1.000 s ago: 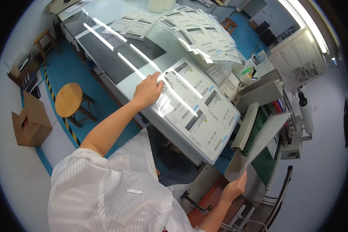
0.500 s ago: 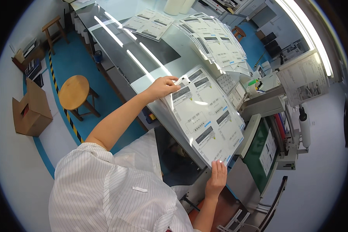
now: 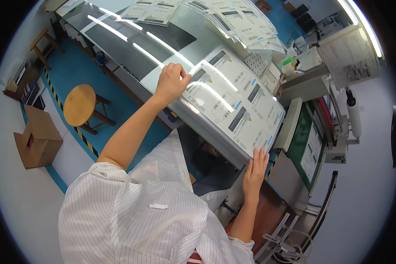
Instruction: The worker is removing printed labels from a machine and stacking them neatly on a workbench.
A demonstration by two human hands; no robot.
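Note:
A stack of printed plastic sheets (image 3: 233, 103) with black label blocks lies on the glass-topped table in front of me. My left hand (image 3: 174, 81) is closed in a pinch at the stack's upper left edge. The glossy top sheet seems to bow up from those fingertips, with curved light streaks across it; the exact grip is partly hidden. At the stack's lower right corner, my right hand (image 3: 255, 174) rests with its fingers stretched out along the edge.
Further sheets (image 3: 237, 22) lie fanned at the table's far side, beside another pile (image 3: 152, 9). On the right stands a machine with a green framed screen (image 3: 307, 152). A round wooden stool (image 3: 80, 104) and a cardboard box (image 3: 39, 136) are on the left.
My left hand has curled and risen slightly at the upper left edge, and the top sheet's reflections now bend. My right hand stays at the lower corner, its fingers straighter.

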